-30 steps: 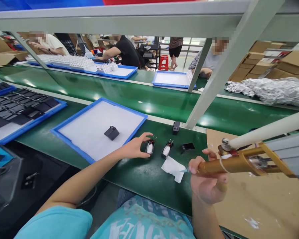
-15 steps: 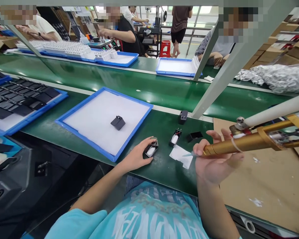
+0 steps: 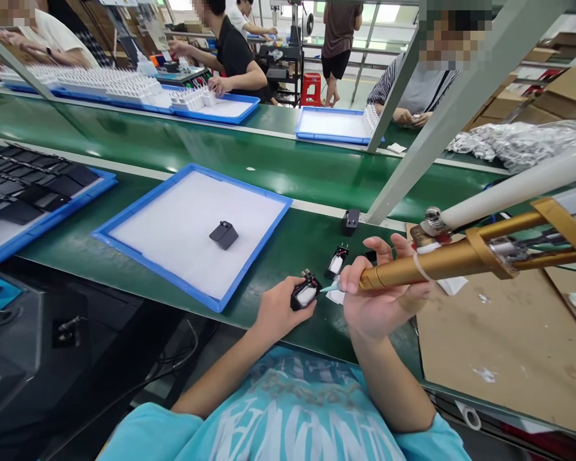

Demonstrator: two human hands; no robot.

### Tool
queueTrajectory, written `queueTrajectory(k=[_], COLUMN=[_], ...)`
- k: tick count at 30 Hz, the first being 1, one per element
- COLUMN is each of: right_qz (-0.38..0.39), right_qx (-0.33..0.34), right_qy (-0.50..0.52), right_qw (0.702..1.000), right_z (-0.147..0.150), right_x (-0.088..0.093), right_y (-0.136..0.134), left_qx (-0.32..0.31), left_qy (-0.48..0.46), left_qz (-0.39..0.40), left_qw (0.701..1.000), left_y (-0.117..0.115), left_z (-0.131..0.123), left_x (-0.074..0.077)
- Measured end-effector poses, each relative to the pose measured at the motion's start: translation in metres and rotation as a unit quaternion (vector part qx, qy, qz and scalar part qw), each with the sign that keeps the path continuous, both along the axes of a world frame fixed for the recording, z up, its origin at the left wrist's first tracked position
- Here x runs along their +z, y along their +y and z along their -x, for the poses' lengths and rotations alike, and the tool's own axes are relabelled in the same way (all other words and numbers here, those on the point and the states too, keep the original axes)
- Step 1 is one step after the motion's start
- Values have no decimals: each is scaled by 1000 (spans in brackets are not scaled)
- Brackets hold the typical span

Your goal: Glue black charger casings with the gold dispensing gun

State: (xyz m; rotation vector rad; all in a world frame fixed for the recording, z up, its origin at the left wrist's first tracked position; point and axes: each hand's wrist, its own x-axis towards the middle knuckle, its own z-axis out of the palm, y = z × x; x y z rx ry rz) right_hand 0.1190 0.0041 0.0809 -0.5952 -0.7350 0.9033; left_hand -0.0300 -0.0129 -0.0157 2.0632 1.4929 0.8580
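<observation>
A: What's in the big room?
B: People working past a long green strip (image 3: 182,137). One in a black shirt (image 3: 233,51) has a hand by little white parts (image 3: 192,99). There's a red stool (image 3: 311,89) too.
A: And close to us?
B: A green table (image 3: 312,237). A brown board (image 3: 489,339) is at the right. A blue tray (image 3: 182,224) with a white bottom has one black block (image 3: 223,235) in it.
A: What just changed?
B: The gold tool (image 3: 413,267) came left. Half a second ago its tip (image 3: 330,287) was over the white paper (image 3: 335,297). The right hand (image 3: 374,314) pinches the tool's nose, with some fingers spread up.
A: And the left hand (image 3: 278,307)?
B: Its fingers pinch an open black box (image 3: 306,293), near the front of the table. It moved a bit right.
A: What does that mean?
B: Both hands seem to work on one box now. The tip is right at its side. I can't tell if they touch. A second open box (image 3: 336,261) lies just behind, not held.
</observation>
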Motion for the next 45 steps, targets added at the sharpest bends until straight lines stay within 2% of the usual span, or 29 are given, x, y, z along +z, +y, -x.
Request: queueTrajectory(k=[5,12,19,25,31,40,45], right_qz=[-3,-8,-3,-13,-23,-37,-45], right_qx=[-3,6,-9,4,21,53,47], right_qy=[-10,-10,-7,8,10,14,24], right_qw=[1000,1000,1000,1000,999,998,998], right_z=[-8,-12,-10,-4,6,2,-1], right_x=[-4,-5,-4,-2,1,1,-1], right_y=[0,-1,-1,-2,-4,-5,-3], left_qx=[-24,-33,-32,-23,-53,-71,-87], left_qy=[-45,-61,-62,-66,-96,-117,-46], left_qz=[-4,15,43,57,33,-66,14], left_qw=[999,997,997,996,993,988,995], left_y=[-1,-2,1,4,5,7,12], left_z=[-6,-9,-10,-16,-26,-27,-15], left_x=[13,18,13,6,12,13,11])
